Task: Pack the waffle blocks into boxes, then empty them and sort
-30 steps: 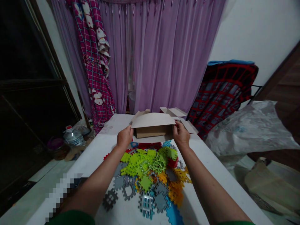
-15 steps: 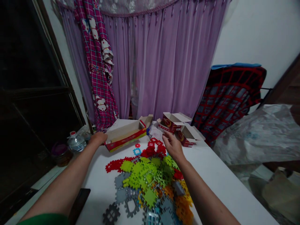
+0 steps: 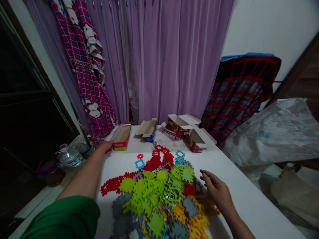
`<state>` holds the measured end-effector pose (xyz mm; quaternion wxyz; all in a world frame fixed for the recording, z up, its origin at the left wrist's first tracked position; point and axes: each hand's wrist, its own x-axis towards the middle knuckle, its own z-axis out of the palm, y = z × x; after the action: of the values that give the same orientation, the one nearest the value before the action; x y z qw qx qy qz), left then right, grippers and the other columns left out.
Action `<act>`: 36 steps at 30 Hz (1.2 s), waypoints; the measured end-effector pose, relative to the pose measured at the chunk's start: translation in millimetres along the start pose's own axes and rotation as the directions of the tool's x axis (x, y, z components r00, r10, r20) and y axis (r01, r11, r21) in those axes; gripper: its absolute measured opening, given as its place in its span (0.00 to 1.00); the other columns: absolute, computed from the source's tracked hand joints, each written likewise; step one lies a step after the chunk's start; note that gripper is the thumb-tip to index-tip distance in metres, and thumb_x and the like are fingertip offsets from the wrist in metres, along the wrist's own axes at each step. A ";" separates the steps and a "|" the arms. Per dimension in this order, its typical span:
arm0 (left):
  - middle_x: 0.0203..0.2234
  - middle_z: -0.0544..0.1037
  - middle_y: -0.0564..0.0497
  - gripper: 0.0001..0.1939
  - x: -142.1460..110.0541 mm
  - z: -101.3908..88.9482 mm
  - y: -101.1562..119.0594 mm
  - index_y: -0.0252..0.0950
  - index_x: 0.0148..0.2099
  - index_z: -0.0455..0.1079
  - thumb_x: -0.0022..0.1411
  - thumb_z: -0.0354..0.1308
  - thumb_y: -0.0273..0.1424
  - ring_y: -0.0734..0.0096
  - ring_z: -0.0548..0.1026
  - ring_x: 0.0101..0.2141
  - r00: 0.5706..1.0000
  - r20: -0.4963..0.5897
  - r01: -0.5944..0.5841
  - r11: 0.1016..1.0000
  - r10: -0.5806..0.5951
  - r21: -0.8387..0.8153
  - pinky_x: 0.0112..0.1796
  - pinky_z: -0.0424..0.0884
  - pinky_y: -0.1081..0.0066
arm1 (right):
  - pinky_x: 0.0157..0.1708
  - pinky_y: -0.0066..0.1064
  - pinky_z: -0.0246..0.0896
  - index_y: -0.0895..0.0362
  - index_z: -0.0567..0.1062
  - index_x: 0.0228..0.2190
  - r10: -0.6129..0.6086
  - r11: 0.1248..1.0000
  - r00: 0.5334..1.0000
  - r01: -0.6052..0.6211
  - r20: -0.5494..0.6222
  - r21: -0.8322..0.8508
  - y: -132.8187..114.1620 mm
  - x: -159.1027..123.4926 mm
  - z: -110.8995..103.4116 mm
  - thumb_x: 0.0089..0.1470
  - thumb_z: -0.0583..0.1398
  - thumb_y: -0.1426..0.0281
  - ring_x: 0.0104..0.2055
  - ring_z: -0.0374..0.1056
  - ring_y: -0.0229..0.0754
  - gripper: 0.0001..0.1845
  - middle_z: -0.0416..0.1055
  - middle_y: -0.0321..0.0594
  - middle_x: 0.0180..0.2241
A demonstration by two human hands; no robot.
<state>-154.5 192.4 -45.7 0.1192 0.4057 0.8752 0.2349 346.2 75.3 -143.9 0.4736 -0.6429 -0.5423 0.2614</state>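
Observation:
At the table's far left, my left hand [image 3: 106, 146] is closed at the near left corner of an open red-and-yellow cardboard box [image 3: 121, 144]. Its fingers are partly hidden. The box sits on the table with its long side running away from me. My right hand [image 3: 217, 190] hovers open and holds nothing, just right of a pile of plastic interlocking tiles. Lime green tiles [image 3: 143, 189] fill the middle of this heap, with red tiles [image 3: 157, 161] behind, grey tiles [image 3: 122, 212] at left and orange tiles [image 3: 196, 225] nearest my right hand.
Along the back of the white table [image 3: 239, 192] stand an open blue box [image 3: 150, 136] and two dark red boxes, one farther back [image 3: 175, 128] and one nearer [image 3: 194, 142]. A large water bottle [image 3: 70, 156] stands left of the table. Purple curtains [image 3: 169, 66] hang behind.
The red-and-yellow box has swung from lying crosswise to pointing away from me at the back left, with my left hand at it. My right hand has drawn back toward me and right.

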 end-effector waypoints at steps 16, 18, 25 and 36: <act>0.66 0.57 0.45 0.40 -278.0 70.3 -53.0 0.46 0.68 0.55 0.56 0.56 0.50 0.49 0.52 0.66 0.755 0.410 -0.600 0.790 0.511 0.121 0.63 0.44 0.45 | 0.57 0.59 0.54 0.50 0.65 0.60 -0.276 0.781 0.877 0.443 0.393 -0.441 -52.4 -89.3 69.2 0.46 0.64 0.52 0.65 0.49 0.65 0.41 0.57 0.50 0.64; 0.63 0.63 0.43 0.40 -288.6 75.4 -50.2 0.44 0.68 0.53 0.57 0.56 0.50 0.50 0.56 0.64 0.736 0.375 -0.639 0.761 0.564 0.108 0.64 0.43 0.48 | 0.57 0.59 0.52 0.52 0.61 0.63 -0.228 0.768 0.864 0.443 0.449 -0.463 -61.6 -80.2 86.8 0.46 0.65 0.57 0.66 0.46 0.66 0.44 0.55 0.50 0.65; 0.60 0.69 0.44 0.36 -303.1 80.7 -28.6 0.43 0.69 0.51 0.61 0.52 0.44 0.50 0.64 0.60 0.682 0.343 -0.688 0.726 0.646 0.001 0.64 0.45 0.50 | 0.59 0.44 0.57 0.57 0.57 0.64 -0.301 0.869 0.741 0.472 0.600 -0.147 -82.0 -19.5 107.5 0.49 0.59 0.69 0.62 0.59 0.51 0.41 0.63 0.47 0.61; 0.61 0.67 0.44 0.30 -281.0 40.8 -99.5 0.41 0.63 0.63 0.62 0.52 0.45 0.54 0.62 0.61 0.838 0.194 -0.538 0.830 0.510 0.144 0.61 0.54 0.52 | 0.55 0.54 0.59 0.54 0.68 0.58 -0.285 0.820 0.886 0.423 0.365 -0.385 -19.9 -116.4 18.8 0.53 0.58 0.52 0.61 0.60 0.59 0.34 0.63 0.54 0.60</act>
<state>-22.7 -65.9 -126.3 0.0745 0.6562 0.7372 0.1424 289.3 -29.3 -154.7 0.2654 -0.5764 -0.7626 0.1254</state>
